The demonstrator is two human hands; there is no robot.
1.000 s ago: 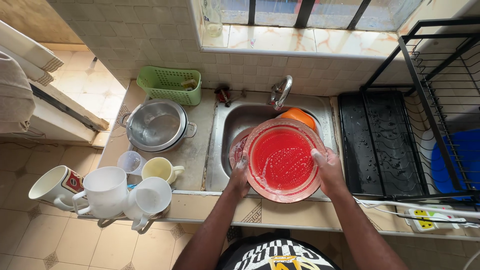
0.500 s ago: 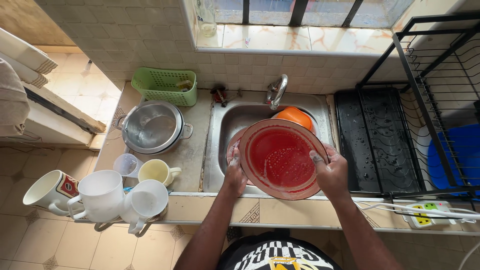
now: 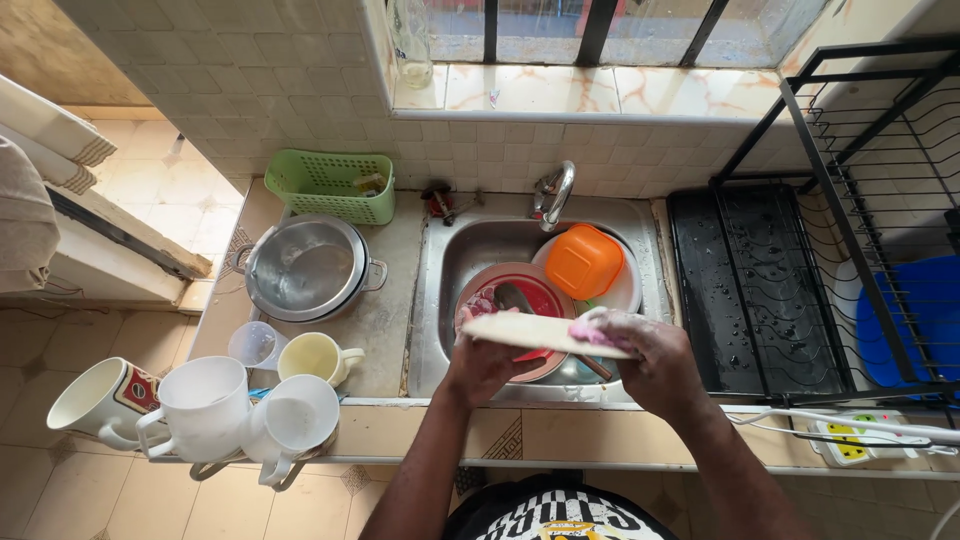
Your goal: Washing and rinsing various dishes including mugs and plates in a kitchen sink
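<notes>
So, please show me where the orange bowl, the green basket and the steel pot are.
orange bowl point(image 3: 583, 260): head view, on its upturned base.
green basket point(image 3: 318, 205): head view, on its front wall.
steel pot point(image 3: 305, 268): head view, on its shiny inside.

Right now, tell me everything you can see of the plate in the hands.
The plate is held nearly edge-on over the sink, so its pale, cream-looking underside shows. The left hand grips its near-left rim; the soapy right hand presses a pink sponge against its right edge. It looks like plastic.
</notes>
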